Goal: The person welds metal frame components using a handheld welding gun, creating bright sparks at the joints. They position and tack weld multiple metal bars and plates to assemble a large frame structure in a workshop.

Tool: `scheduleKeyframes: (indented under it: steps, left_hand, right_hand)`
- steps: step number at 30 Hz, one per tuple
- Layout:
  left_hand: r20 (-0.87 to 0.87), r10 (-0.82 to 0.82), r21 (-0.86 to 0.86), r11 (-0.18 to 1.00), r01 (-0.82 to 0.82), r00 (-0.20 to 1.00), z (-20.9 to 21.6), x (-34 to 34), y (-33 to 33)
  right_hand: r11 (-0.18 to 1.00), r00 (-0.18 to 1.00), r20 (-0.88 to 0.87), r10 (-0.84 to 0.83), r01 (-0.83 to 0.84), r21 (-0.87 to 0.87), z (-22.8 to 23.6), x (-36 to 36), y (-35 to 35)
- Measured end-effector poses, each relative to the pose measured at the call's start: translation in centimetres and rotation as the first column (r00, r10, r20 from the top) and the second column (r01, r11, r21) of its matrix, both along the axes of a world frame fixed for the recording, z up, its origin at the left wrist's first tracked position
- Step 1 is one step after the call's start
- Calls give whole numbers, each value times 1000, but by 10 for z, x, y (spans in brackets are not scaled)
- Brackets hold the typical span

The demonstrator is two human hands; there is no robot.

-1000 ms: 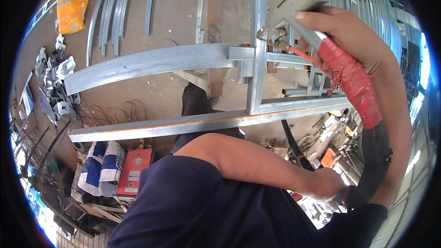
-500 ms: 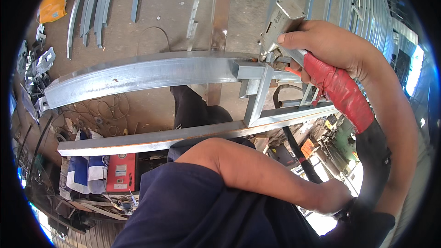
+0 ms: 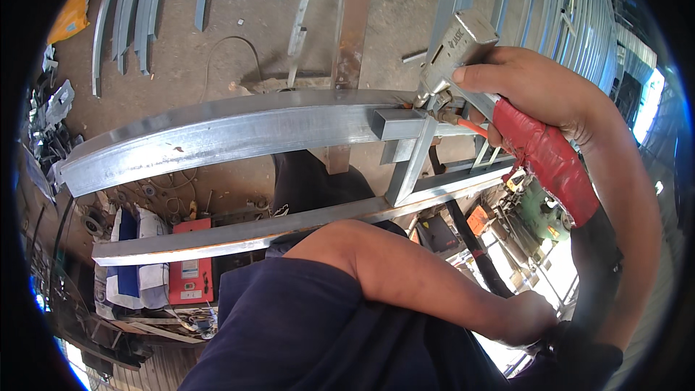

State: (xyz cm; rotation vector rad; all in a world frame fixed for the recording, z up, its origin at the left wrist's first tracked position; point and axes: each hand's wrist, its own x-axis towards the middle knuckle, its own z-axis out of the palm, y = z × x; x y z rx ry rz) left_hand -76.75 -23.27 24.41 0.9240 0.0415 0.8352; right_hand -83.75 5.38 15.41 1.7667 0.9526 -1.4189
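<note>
My right hand (image 3: 517, 80) is wrapped round a handheld welding gun (image 3: 452, 54). It has a boxy silver metal head and a red-taped grip (image 3: 543, 152), with a thick black hose (image 3: 595, 257) below. The gun's nozzle is at the joint where a long curved steel tube (image 3: 239, 129), a short square tube (image 3: 399, 124) and a slanting strut (image 3: 413, 166) meet. Whether its tip touches metal, I cannot tell. My left hand (image 3: 532, 316) is closed low on the right, beside a black hose-like length (image 3: 470, 242); what lies within its fingers is hidden.
A lower steel tube (image 3: 239, 235) crosses in front of my body. Beneath its left part are a red machine (image 3: 192, 275) and a blue-and-white cloth (image 3: 130, 261). Steel tubes lie at the far left (image 3: 137, 14) and far right (image 3: 539, 7). Scrap metal (image 3: 58, 105) is heaped at the left.
The view has shifted slightly, so the steel frame, gun and right hand appear a little lower. The gun's nozzle remains at the joint; both hands stay closed.
</note>
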Motion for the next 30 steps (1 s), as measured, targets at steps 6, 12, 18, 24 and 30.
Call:
scheduleKeyframes:
  steps: [6,12,18,24,30]
  left_hand:
    - [127,-132,124,985,116,983,1,-39,4]
    - [62,-168,164,974,156,984,1,-36,11]
    - [61,-100,136,987,91,993,-10,-22,30]
    - [131,-234,53,972,229,963,10,-54,0]
    - [84,-165,42,986,162,983,1,-34,20]
  right_hand:
    - [997,995,64,-78,78,7,10,-1,-7]
    - [998,998,16,-68,68,4,5,0,-7]
    - [996,997,-17,76,-77,-40,-8,-9,4]
    - [997,992,100,-78,78,6,12,-11,-13]
    - [998,999,43,19,-17,-63,-2,-15,2]
